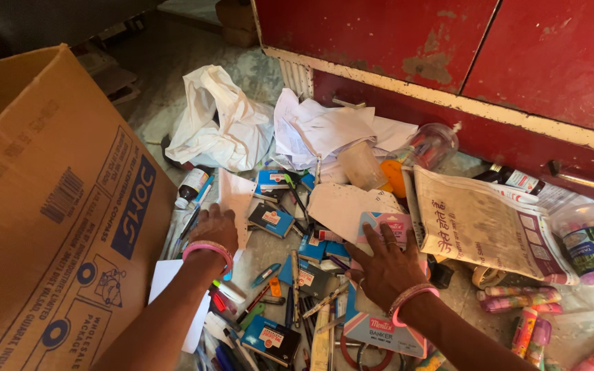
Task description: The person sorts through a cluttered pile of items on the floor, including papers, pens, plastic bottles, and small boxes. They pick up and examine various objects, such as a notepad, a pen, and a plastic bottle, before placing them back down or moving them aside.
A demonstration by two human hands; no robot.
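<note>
**Two hands spread over a floor littered with stationery**

The person is leaning over a heap of pens, small boxes and papers lying on the floor. The left hand, wearing a pink bangle at the wrist, is resting palm-down on a white sheet of paper just beside the large cardboard box; its fingers are lying released and flat, grasping nothing. The right hand, also wearing pink bangles, is pressing down with its fingers splayed wide on a pink and blue card packet, which is lying in the middle of the pile, near the folded newspaper; this hand too is lying open, clenching nothing.

Between the two hands, blue and black small boxes and loose pens are lying scattered. A white plastic bag and crumpled white papers are sitting farther back, against the red cabinet. A clear plastic jar is lying at the right edge, with pink tubes beside it.
</note>
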